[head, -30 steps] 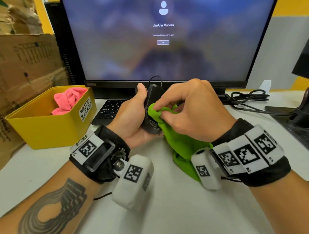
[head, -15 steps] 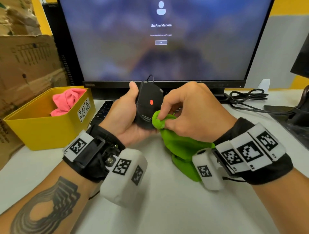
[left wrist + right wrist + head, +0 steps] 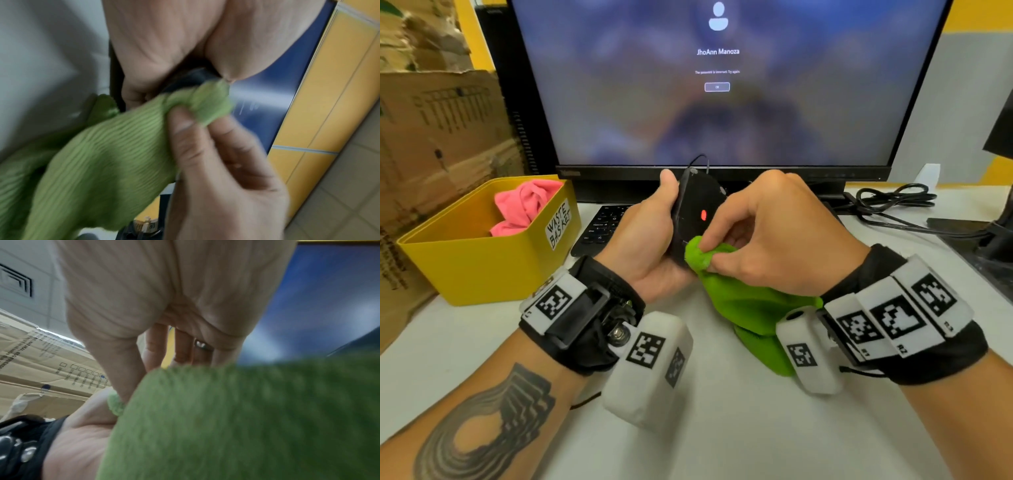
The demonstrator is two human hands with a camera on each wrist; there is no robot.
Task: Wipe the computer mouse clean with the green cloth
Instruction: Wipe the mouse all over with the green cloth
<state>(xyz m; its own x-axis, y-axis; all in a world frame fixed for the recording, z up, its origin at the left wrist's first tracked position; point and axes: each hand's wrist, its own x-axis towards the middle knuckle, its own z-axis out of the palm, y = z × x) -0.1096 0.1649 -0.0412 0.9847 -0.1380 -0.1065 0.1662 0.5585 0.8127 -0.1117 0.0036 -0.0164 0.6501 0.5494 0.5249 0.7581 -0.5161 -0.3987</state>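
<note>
My left hand point(image 3: 654, 233) grips a black wired computer mouse point(image 3: 693, 209), held upright above the desk with its underside and red sensor light facing me. My right hand point(image 3: 756, 233) pinches a bunched tip of the green cloth point(image 3: 743, 301) and presses it against the mouse's lower underside. The rest of the cloth hangs down to the desk below my right wrist. In the left wrist view the green cloth point(image 3: 107, 154) is pinched by the right hand's fingers point(image 3: 205, 146) against the dark mouse point(image 3: 191, 78). The right wrist view is mostly filled by blurred green cloth point(image 3: 236, 418).
A yellow waste basket point(image 3: 476, 263) holding a pink cloth point(image 3: 524, 205) stands at the left. A monitor point(image 3: 722, 85) and a black keyboard point(image 3: 602, 226) lie behind my hands. Black cables point(image 3: 893, 202) run at the right. Cardboard boxes point(image 3: 438, 137) stand far left.
The mouse has been turned so its underside with the red light faces me. The pinched cloth tip has shifted along that underside.
</note>
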